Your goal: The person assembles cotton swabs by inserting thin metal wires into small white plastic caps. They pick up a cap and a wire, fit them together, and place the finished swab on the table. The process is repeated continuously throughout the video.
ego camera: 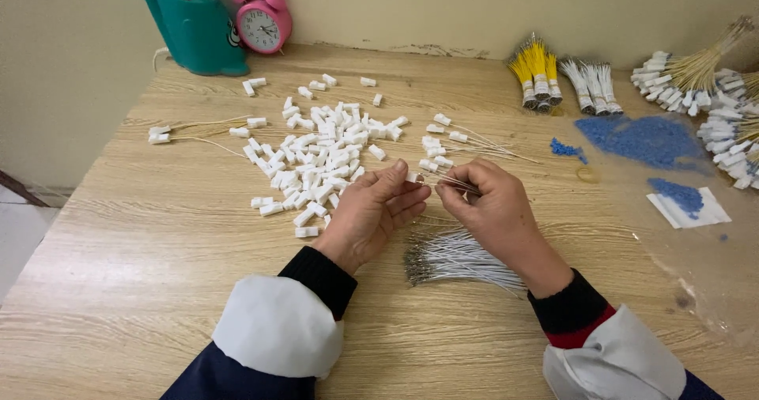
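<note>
1. White plastic is what the work turns on: the left hand pinches a small connector between thumb and fingertips, just in front of the pile of loose ones on the bench.
2. The right hand is closed on a few thin wires, their ends pointing at the connector.
3. To do this well, I judge the connector should be held still and square, its opening turned toward the wire end, and one wire fed straight, not at an angle.
4. Keeping the spare wires tucked back in the palm would stop them crowding the tip.
5. The connector is a tiny white block, mostly hidden by the fingers; its openings cannot be made out.
6. The wires are pale and fine, with small metal ends.
7. A bundle of the same wires lies on the bench under the right wrist, close for the next pick.
8. Finished pieces lie just beyond the hands.
</note>
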